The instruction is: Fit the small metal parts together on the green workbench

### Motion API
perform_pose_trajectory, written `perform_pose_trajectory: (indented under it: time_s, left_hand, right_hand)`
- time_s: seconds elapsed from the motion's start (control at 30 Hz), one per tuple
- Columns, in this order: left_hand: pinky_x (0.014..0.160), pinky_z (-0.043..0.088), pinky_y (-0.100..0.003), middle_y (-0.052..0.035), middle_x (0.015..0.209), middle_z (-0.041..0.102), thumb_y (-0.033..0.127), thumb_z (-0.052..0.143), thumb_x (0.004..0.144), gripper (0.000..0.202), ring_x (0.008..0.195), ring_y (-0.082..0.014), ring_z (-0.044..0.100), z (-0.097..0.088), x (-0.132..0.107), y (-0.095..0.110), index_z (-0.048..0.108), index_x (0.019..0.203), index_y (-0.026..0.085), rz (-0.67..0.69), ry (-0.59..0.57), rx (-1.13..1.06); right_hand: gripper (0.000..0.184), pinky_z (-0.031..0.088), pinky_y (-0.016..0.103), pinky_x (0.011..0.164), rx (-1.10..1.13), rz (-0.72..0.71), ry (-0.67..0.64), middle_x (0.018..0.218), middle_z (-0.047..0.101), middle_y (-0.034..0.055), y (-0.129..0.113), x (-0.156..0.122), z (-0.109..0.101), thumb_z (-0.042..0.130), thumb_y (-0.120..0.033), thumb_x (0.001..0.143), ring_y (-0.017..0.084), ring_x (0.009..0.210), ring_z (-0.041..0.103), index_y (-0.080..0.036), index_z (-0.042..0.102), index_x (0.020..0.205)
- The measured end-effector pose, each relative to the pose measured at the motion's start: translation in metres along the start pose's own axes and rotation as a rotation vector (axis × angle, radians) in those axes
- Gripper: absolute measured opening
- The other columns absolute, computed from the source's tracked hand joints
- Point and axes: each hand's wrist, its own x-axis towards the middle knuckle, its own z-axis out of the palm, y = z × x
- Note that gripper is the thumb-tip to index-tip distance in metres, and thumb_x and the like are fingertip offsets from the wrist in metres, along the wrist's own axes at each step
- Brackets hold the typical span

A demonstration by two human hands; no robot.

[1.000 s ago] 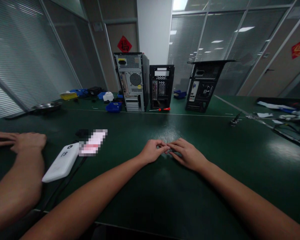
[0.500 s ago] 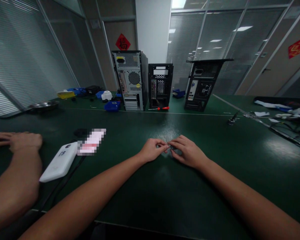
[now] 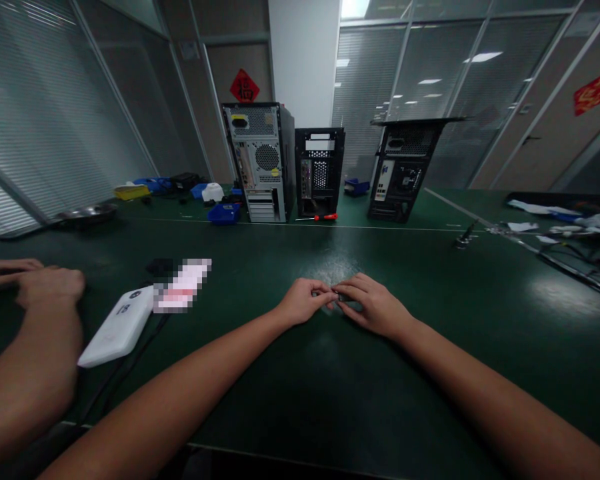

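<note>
Both hands meet just above the green tabletop [image 3: 300, 373], fingertips touching near the middle of the view. My left hand [image 3: 304, 301] is closed in a pinch, its thumb and forefinger pressed together. From the other side my right hand [image 3: 373, 303] bends its fingers toward the same spot, thumb below and forefinger above. Something small and dark sits between the fingertips, too tiny and covered to name. No other object touches either hand.
A co-worker's hands [image 3: 50, 283] rest at the left. Beside them lie a white power bank [image 3: 117, 327] and a cable [image 3: 130, 367]. Computer cases [image 3: 267, 163] stand at the back, with a red-handled screwdriver [image 3: 325, 217] in front. Black cables [image 3: 580, 267] lie at the right.
My right fingertips have moved slightly left and closed in against the left ones. The rest of the scene looks the same.
</note>
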Motion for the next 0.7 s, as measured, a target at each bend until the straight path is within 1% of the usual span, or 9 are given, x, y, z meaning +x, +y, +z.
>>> perform_pose_trajectory:
  time_s: [0.13,0.27,0.4,0.47,0.57,0.63,0.7]
  left_hand:
    - [0.065,0.046,-0.023,-0.0047,0.071,0.071,0.043,0.062,0.085,0.033,0.065,-0.0145,0.063,0.0,0.0,0.001,0.07,0.076,0.012,-0.038,-0.016,0.015]
    - [0.061,0.044,-0.022,-0.0041,0.07,0.07,0.045,0.063,0.084,0.035,0.063,-0.0135,0.06,0.001,-0.002,0.004,0.07,0.073,0.013,-0.02,-0.003,0.083]
    - [0.062,0.042,-0.022,-0.0027,0.068,0.068,0.042,0.062,0.085,0.032,0.062,-0.0128,0.058,0.001,-0.002,0.006,0.067,0.071,0.014,0.025,0.033,0.106]
    - [0.063,0.041,-0.022,-0.0022,0.067,0.068,0.044,0.061,0.087,0.035,0.062,-0.0124,0.057,0.001,-0.002,0.006,0.066,0.069,0.014,0.036,0.06,0.128]
    - [0.061,0.039,-0.022,-0.0019,0.067,0.067,0.046,0.056,0.089,0.04,0.06,-0.0118,0.055,0.001,-0.002,0.005,0.066,0.068,0.014,0.043,0.068,0.143]
    - [0.061,0.039,-0.022,-0.0018,0.067,0.068,0.046,0.055,0.09,0.039,0.06,-0.0119,0.056,0.001,-0.002,0.004,0.067,0.07,0.014,0.046,0.056,0.132]
    - [0.065,0.041,-0.022,-0.0018,0.067,0.068,0.046,0.056,0.09,0.038,0.063,-0.0126,0.058,0.001,-0.002,0.003,0.068,0.073,0.014,0.048,0.049,0.114]
  right_hand:
    - [0.025,0.045,0.034,0.089,0.012,0.051,0.006,0.108,0.057,0.0087,-0.005,0.001,0.001,0.055,-0.03,0.094,0.018,0.1,0.051,-0.016,0.06,0.113]
    - [0.015,0.044,0.032,0.085,0.017,0.08,-0.009,0.1,0.057,0.0078,-0.009,0.003,0.0,0.054,-0.027,0.093,0.017,0.095,0.05,-0.016,0.06,0.101]
    - [0.013,0.043,0.03,0.086,0.017,0.114,-0.038,0.098,0.057,0.0058,-0.011,0.005,-0.001,0.052,-0.026,0.093,0.015,0.094,0.05,-0.017,0.059,0.099]
    - [0.015,0.042,0.029,0.086,0.006,0.152,-0.047,0.099,0.057,0.0052,-0.007,0.005,-0.003,0.05,-0.029,0.095,0.015,0.094,0.051,-0.018,0.059,0.1]
    - [0.021,0.043,0.028,0.081,-0.036,0.283,-0.034,0.098,0.058,0.0055,0.014,0.0,-0.011,0.046,-0.035,0.097,0.015,0.09,0.052,-0.019,0.058,0.103]
    - [0.025,0.043,0.027,0.077,-0.075,0.412,-0.005,0.098,0.058,0.0063,0.039,-0.01,-0.021,0.046,-0.038,0.097,0.015,0.087,0.054,-0.018,0.057,0.107]
    - [0.029,0.043,0.027,0.077,-0.117,0.55,0.035,0.102,0.059,0.0074,0.069,-0.026,-0.034,0.046,-0.038,0.096,0.015,0.087,0.056,-0.017,0.054,0.114]
